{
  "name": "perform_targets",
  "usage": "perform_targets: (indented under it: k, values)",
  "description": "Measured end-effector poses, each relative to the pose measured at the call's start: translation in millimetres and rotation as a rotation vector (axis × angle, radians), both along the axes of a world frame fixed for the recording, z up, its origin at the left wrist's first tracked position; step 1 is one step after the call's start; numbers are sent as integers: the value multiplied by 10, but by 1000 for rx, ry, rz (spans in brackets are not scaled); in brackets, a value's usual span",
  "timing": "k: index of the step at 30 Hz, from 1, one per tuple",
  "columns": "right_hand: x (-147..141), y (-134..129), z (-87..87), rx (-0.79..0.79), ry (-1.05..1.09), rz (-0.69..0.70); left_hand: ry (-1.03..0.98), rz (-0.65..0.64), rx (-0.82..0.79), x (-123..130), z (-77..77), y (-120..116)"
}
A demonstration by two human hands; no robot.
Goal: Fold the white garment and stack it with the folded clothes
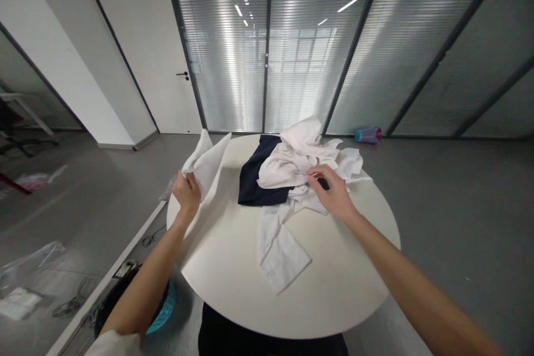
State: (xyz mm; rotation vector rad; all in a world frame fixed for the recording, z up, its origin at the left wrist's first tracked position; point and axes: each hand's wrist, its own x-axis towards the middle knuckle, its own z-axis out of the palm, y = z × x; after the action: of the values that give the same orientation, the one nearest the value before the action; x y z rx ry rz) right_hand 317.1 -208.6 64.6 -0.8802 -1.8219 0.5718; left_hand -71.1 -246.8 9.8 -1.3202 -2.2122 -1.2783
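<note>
On a round white table lies a heap of crumpled white cloth, with one flat end trailing toward the front edge. Dark navy cloth shows under the heap's left side. At the table's left edge, my left hand is closed on a separate white cloth, which stands up from the fist in two pointed folds. My right hand is at the right side of the heap, thumb and forefinger pinched at the white fabric.
A blue bin with a black liner stands on the floor below my left arm. Cables and clear plastic lie at the left. A blue and red packet is by the glass wall behind the table.
</note>
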Motion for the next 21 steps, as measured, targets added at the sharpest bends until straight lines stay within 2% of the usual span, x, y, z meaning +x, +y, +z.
perform_targets:
  k: [2,3,4,6,8,10,13,15,16,19,21]
  values:
    - [-194,-161,-16,-351,117,325,24,-93,315,261,51,-213]
    - [-302,-232,-26,-508,194,460,73,-194,438,425,76,-320]
    - [-409,-295,-38,-629,279,546,135,-348,520,601,102,-421]
    - [-587,-389,-75,-755,416,549,246,-700,566,944,152,-594]
    - [-681,-445,-125,-779,462,431,264,-980,510,1212,196,-720]
    - [-680,-485,-171,-755,432,357,184,-1176,432,1359,224,-804]
    - [-537,-568,-174,-700,400,365,27,-1379,381,1351,222,-904]
    - [-361,-633,-128,-691,437,318,-105,-1370,443,1237,182,-997]
    - [-245,-658,-105,-700,464,272,-174,-1289,486,1159,148,-1057]
    - [207,-665,-119,-779,432,149,-344,-845,530,888,-16,-1272]
    - [539,-618,-234,-820,284,88,-426,-670,474,707,-157,-1409]
